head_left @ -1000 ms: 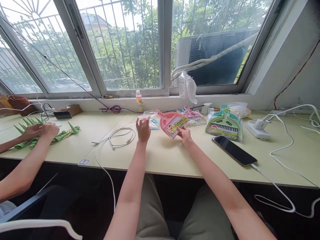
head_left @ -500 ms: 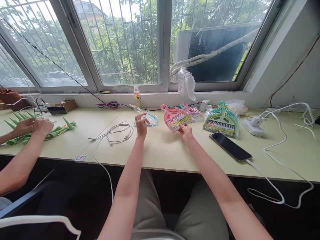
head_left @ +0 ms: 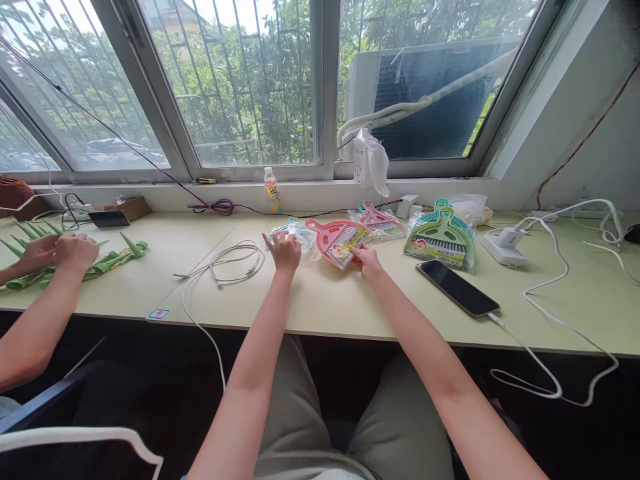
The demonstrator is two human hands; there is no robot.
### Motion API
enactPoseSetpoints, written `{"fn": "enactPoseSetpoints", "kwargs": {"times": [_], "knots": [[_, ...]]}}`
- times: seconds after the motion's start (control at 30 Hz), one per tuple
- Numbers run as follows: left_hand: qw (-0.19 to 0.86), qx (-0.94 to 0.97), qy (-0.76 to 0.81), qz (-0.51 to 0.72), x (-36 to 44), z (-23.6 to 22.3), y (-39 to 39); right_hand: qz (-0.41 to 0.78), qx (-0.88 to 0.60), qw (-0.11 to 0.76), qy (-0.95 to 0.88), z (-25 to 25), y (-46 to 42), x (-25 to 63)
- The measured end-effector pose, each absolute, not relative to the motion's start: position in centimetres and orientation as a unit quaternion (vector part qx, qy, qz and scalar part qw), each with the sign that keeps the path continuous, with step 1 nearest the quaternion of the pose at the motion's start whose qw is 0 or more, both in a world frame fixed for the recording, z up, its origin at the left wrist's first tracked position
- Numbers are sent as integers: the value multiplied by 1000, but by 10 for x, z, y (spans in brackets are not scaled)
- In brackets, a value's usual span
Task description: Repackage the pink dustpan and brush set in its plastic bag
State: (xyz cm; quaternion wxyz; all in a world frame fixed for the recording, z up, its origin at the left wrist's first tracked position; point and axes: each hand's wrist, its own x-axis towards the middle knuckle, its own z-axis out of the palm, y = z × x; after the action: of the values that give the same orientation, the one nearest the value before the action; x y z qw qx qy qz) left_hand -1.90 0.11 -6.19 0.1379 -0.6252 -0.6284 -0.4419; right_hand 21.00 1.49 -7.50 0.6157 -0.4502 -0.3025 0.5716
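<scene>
From my end of the head camera, I have the right hand [head_left: 367, 261] closed on the lower right edge of a pink dustpan and brush [head_left: 331, 237], gripping it by the corner of its printed card [head_left: 354, 239]. The set hovers or rests over the middle of the table [head_left: 330, 303]; I can't tell whether its lowest corner touches the surface. What has just changed is its place: half a second ago it stood further right, and now it has swung left and tipped, so that its handle points toward the left hand [head_left: 285, 252]. That hand has fingers raised and spread, the little finger sticking out, just in front of the blue pack [head_left: 292, 228]. Some clear film [head_left: 315, 254] shows between hand and dustpan, but I can't tell whether the fingertips pinch it. The flap of plastic that stood up by those fingers has dropped out of my sight. To me, this means the pink set now sits nearer the left hand's reach, with the right hand alone bearing it. The other pink pack [head_left: 381, 223] lies behind it, the green pack [head_left: 441, 239] to the right, and a phone [head_left: 457, 288] nearer the edge; none of these is being touched.
</scene>
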Motion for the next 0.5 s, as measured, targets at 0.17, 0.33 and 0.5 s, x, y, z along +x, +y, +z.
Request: {"fn": "enactPoseSetpoints", "kwargs": {"times": [0.17, 0.33, 0.5], "knots": [[104, -710, -575, -392, 6, -71, 5, 567, -460, 620, -287, -73, 16, 211], [90, -645, -636, -414, -10, -69, 9, 582, -459, 591, -318, -68, 14, 215], [40, -451, -714, -535, -31, -63, 7, 628, -412, 504, -425, -62, 8, 211]]}}
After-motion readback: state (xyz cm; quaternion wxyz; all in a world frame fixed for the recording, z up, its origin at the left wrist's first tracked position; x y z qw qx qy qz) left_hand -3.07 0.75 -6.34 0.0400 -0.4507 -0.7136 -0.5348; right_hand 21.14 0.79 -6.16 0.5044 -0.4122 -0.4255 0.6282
